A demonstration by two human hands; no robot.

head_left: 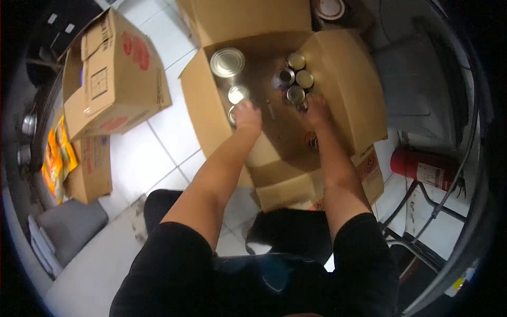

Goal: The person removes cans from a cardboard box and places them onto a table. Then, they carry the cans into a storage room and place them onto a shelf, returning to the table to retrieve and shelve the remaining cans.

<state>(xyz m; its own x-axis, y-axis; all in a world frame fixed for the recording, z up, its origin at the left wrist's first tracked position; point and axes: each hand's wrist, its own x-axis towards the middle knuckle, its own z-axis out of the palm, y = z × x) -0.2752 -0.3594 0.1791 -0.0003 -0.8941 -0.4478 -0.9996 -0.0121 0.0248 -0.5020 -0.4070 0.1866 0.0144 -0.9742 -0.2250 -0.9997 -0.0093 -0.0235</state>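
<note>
Both hands reach down into a large open cardboard box (pixel 206 105). On the box's left side my left hand (pixel 248 117) is closed on a small can (pixel 232 115), mostly covered by the fingers. Just beyond it stand another small can (pixel 238 95) and a wide can (pixel 227 62). My right hand (pixel 317 110) is at the right side, its fingers bent around something dark that I cannot make out. Several small cans stand in a cluster beyond it, among them a silver-topped one (pixel 295 95) and a pale-topped one (pixel 304 79).
Another cardboard box (pixel 132 74) stands at the left, with orange packets (pixel 59 158) beside it. A red cylinder (pixel 425 168) lies at the right above a dark metal frame (pixel 417 248). A gray cushion-like object (pixel 74 227) is at the lower left.
</note>
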